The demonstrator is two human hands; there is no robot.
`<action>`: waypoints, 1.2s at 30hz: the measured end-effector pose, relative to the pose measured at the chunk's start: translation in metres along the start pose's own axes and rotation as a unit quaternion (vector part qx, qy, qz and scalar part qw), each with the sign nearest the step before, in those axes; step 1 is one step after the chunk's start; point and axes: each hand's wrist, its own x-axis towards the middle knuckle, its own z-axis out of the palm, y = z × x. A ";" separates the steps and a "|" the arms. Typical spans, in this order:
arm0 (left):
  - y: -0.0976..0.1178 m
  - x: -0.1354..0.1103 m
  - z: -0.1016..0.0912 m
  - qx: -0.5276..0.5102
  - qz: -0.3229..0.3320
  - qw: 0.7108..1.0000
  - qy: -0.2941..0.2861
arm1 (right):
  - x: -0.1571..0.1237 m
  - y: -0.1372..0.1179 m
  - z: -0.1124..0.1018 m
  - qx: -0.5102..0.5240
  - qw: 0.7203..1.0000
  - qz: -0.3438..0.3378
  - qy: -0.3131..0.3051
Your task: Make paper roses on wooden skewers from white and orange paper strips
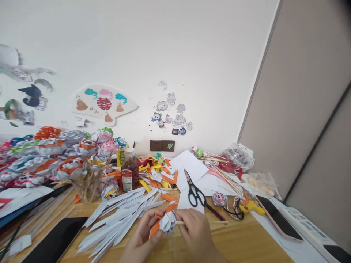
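Observation:
Between my hands is a paper flower point(168, 223) with white folds and orange strips, set on a thin wooden stick point(180, 223). My left hand point(144, 233) is closed round the flower's left side, thumb at its lower edge. My right hand point(196, 232) pinches the stick just right of the flower head. An orange paper strip point(172, 206) stands up from the flower's top. Left of my hands lie many folded white paper strips point(120, 215). Black-handled scissors point(195, 191) rest on white paper just beyond my right hand.
Finished paper flowers point(68, 166) crowd the left, some in a clear container point(89, 186). A brown bottle point(129, 171) stands mid-table. Phones lie at left point(56, 239) and right point(278, 217). At right are a yellow glue gun point(251, 204) and a small paper rose point(219, 199).

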 end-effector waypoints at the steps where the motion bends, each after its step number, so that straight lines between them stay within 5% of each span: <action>1: -0.001 0.000 -0.001 0.003 0.000 1.000 -0.007 | 0.000 0.000 0.000 0.000 1.000 0.003 0.001; 27: 0.000 0.003 0.003 -0.027 -0.002 0.999 0.034 | 0.000 0.001 0.000 -0.003 0.999 0.037 0.009; 36: -0.008 0.015 -0.003 -0.174 -0.076 0.982 0.023 | 0.001 0.000 -0.002 0.060 0.994 0.093 0.010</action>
